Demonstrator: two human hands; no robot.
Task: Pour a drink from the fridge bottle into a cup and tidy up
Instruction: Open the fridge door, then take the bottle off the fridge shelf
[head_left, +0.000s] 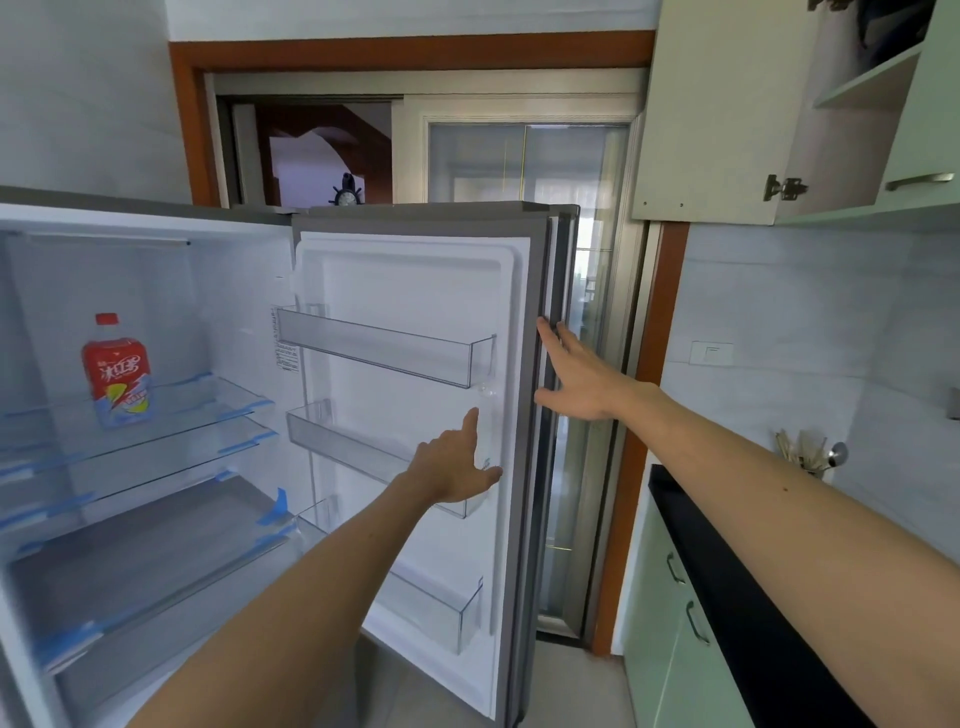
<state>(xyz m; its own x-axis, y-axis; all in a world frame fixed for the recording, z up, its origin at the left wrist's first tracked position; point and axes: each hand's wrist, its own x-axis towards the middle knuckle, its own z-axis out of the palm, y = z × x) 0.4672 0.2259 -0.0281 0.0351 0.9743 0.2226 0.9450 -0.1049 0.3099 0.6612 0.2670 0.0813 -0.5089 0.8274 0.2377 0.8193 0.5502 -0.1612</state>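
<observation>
A kitchen with pale green cabinets and a black counter (727, 582). The white fridge door (415, 374) stands open; both hands, left (457, 467) and right (576, 379), are spread empty against it. The red-capped, red-labelled plastic bottle (118, 371) stands upright on a glass shelf (208, 410), cap up.

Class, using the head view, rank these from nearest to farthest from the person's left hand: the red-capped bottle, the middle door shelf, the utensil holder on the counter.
From the left hand:
1. Clear plastic middle door shelf, directly beside it.
2. Red-capped drink bottle, left, on a glass fridge shelf.
3. Utensil holder, far right by the wall.
</observation>
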